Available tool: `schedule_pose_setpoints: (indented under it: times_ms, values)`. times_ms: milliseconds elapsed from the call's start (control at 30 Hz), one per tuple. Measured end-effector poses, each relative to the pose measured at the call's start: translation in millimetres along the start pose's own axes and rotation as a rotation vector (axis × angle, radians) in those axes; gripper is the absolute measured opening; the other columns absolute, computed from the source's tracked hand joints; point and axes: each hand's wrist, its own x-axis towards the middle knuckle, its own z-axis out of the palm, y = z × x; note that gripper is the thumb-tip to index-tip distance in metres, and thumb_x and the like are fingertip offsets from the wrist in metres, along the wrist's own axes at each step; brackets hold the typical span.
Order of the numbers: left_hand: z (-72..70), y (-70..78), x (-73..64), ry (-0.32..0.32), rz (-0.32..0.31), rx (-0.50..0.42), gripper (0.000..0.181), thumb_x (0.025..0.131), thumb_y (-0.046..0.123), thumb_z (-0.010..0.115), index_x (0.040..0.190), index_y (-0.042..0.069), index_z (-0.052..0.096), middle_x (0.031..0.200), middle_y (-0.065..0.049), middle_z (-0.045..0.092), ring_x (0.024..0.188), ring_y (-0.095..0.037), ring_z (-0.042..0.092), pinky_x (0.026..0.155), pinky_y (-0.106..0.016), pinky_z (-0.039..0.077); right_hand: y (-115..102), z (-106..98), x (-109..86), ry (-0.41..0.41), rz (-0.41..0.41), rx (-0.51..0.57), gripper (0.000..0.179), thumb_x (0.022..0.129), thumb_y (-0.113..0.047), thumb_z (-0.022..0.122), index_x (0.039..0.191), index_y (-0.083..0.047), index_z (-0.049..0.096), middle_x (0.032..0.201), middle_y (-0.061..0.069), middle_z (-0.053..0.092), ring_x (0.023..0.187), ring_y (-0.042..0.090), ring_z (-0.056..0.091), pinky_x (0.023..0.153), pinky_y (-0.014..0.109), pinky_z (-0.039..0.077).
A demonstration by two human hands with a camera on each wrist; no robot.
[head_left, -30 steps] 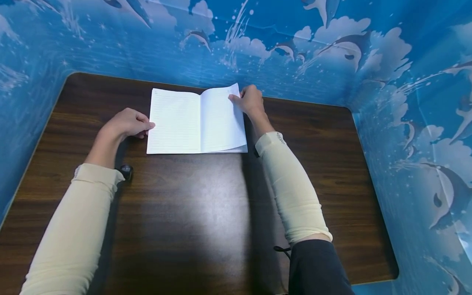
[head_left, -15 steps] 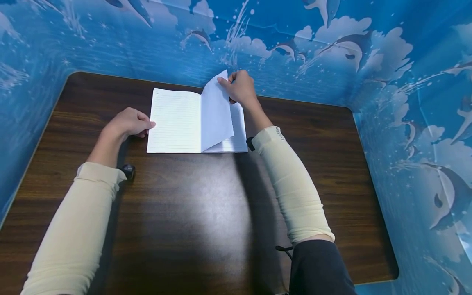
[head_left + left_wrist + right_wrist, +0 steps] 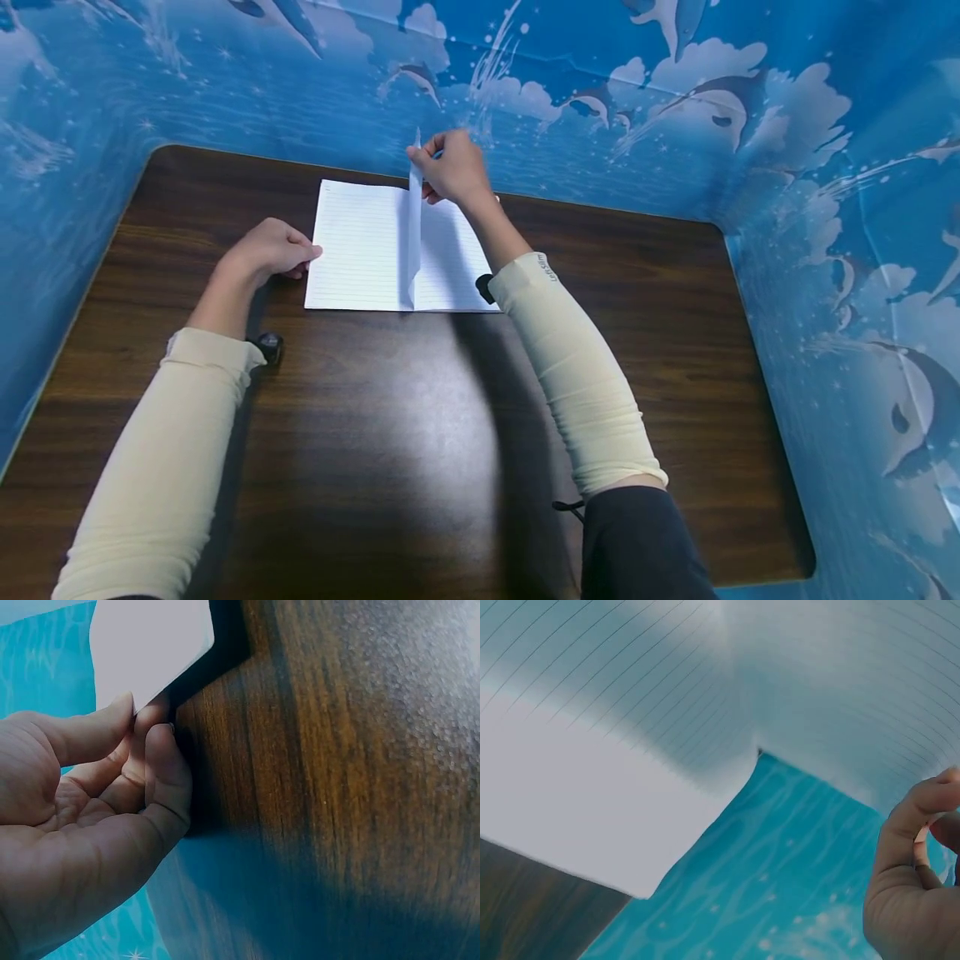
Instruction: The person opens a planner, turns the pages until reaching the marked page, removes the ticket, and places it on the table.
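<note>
An open notebook [image 3: 360, 250] with lined white pages lies near the far edge of the table. My left hand [image 3: 273, 250] pinches its left edge between thumb and fingers; the left wrist view shows the thumb on top of the white paper [image 3: 154, 652] near a corner. One page [image 3: 415, 225] stands upright along the middle fold, seen nearly edge-on. My right hand [image 3: 453, 167] pinches that page near its top outer corner. In the right wrist view, the right hand [image 3: 919, 862] is at the right edge beside the raised lined page [image 3: 840, 697].
The dark wood table [image 3: 390, 433] has rounded corners. A blue curtain [image 3: 300, 100] printed with dolphins rises behind it and along the sides. Pale sleeves [image 3: 577, 375] cover both forearms, and each wrist carries a small black device [image 3: 267, 347].
My right hand has lifted the right page by its upper corner and carried it leftward, from lying nearly flat to upright. The left hand keeps its place at the left edge.
</note>
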Motion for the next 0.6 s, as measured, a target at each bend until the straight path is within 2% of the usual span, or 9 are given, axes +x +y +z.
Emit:
schedule_pose_setpoints:
  times_ms: [67, 300, 467, 600]
  values:
    - [-0.2, 0.3, -0.3, 0.003, 0.006, -0.003, 0.034, 0.112, 0.02, 0.055, 0.118, -0.01, 0.069, 0.089, -0.009, 0.062, 0.08, -0.021, 0.059, 0.078, -0.04, 0.048, -6, 7, 0.7, -0.007, -0.014, 0.005, 0.029, 0.111, -0.031, 0.061, 0.098, -0.008, 0.07, 0.068, 0.004, 0.066, 0.057, 0.012, 0.066, 0.071, 0.028, 0.061]
    - [-0.6, -3.6, 3.1, -0.008, 0.026, -0.013, 0.035, 0.113, 0.019, 0.051, 0.115, -0.01, 0.069, 0.085, -0.007, 0.061, 0.078, -0.021, 0.059, 0.078, -0.04, 0.048, -20, 37, 6.3, -0.044, -0.043, 0.028, 0.022, 0.111, -0.021, 0.061, 0.109, -0.003, 0.073, 0.086, 0.011, 0.076, 0.067, 0.016, 0.073, 0.077, 0.033, 0.064]
    - [-2.6, -4.1, 2.9, -0.026, 0.018, -0.046, 0.034, 0.113, 0.016, 0.05, 0.122, -0.013, 0.067, 0.083, -0.006, 0.061, 0.076, -0.019, 0.059, 0.074, -0.036, 0.049, -24, 58, 11.5, -0.044, -0.033, 0.034, 0.023, 0.111, -0.019, 0.061, 0.11, -0.001, 0.075, 0.094, 0.016, 0.081, 0.068, 0.015, 0.075, 0.073, 0.029, 0.064]
    - [-4.2, -3.7, 2.1, -0.039, 0.018, -0.075, 0.033, 0.113, 0.014, 0.049, 0.123, -0.013, 0.065, 0.08, -0.004, 0.061, 0.075, -0.017, 0.058, 0.072, -0.033, 0.05, -26, 72, 15.4, -0.038, -0.024, 0.021, 0.025, 0.109, -0.022, 0.064, 0.111, 0.0, 0.077, 0.097, 0.015, 0.082, 0.066, 0.014, 0.076, 0.068, 0.026, 0.063]
